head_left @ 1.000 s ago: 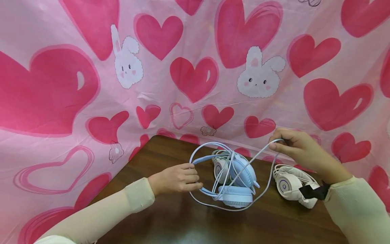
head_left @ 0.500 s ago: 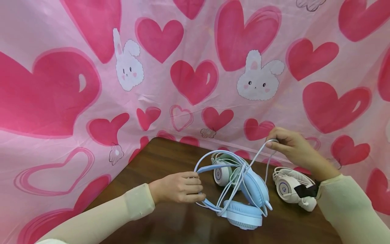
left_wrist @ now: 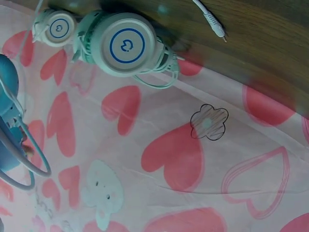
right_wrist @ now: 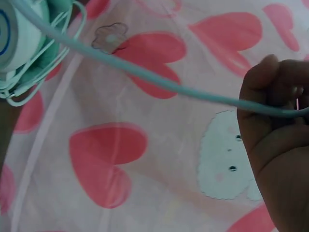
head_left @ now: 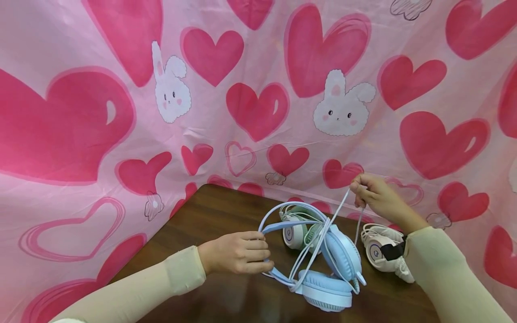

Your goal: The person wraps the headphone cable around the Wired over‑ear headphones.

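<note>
Light blue headphones (head_left: pixel 341 255), held up off the wooden table, have their headband in the grip of my left hand (head_left: pixel 238 253). Their ear cups point right, the nearer cup (head_left: pixel 327 280) lowest. Strands of white cable (head_left: pixel 319 251) wrap across the headband's opening. One strand rises taut to my right hand (head_left: pixel 375 193), whose fingers pinch it; a length hangs below that hand. In the right wrist view the same cord (right_wrist: pixel 145 75) runs slantwise into the curled fingers. The left wrist view catches only an edge of the blue headphones (left_wrist: pixel 7 87) and a cable plug (left_wrist: pixel 215 26).
Behind the blue headphones sit white-and-green headphones (head_left: pixel 292 231) with bundled cable. White headphones (head_left: pixel 375 249) lie to the right, under my right forearm and its black strap (head_left: pixel 393 250). Pink heart-print cloth (head_left: pixel 258 170) hangs behind the brown table (head_left: pixel 218 206).
My right hand has shifted slightly left with the cable. The loop that hung below the headphones has been drawn in, and the ear cups have swung right and down. The left hand keeps its grip.
</note>
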Available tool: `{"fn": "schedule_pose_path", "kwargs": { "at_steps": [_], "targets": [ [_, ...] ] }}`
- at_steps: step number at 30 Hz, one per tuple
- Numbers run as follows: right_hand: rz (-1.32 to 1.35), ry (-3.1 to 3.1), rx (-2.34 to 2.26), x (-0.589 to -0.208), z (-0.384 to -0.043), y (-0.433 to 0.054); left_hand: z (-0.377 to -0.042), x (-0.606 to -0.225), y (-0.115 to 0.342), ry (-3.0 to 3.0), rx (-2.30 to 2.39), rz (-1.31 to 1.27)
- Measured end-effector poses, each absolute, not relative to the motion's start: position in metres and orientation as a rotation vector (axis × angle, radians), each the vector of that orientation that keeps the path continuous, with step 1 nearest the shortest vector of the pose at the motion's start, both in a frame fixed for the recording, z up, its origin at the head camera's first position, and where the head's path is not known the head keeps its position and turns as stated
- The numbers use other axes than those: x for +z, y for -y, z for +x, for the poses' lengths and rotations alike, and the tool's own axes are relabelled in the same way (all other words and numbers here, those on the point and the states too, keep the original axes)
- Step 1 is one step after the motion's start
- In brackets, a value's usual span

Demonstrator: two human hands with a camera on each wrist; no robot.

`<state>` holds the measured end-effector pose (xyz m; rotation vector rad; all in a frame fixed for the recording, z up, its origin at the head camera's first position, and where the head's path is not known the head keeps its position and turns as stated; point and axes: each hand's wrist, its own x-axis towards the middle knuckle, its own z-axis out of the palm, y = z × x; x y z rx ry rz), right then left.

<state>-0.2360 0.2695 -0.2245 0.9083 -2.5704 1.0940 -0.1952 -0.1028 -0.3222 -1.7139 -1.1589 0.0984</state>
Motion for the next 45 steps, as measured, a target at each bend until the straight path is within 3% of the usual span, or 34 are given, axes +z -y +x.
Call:
{"fn": "schedule_pose_path", "kwargs": {
  "at_steps": [12, 26, 45],
  "targets": [
    [0.873, 2.597, 1.252, -0.255, -0.260, -0.271, -0.193, -0.324, 0.103, 1.139, 0.084, -1.706],
    [0.766, 2.670, 1.173, -0.266, -0.264, -0.274, -0.208, -0.343, 0.105, 1.138, 0.081, -1.649],
    [0.968, 2.478, 1.207, -0.308, -0.276, -0.273, -0.208, -0.339, 0.103, 1.152, 0.040, -1.579]
  ]
}}
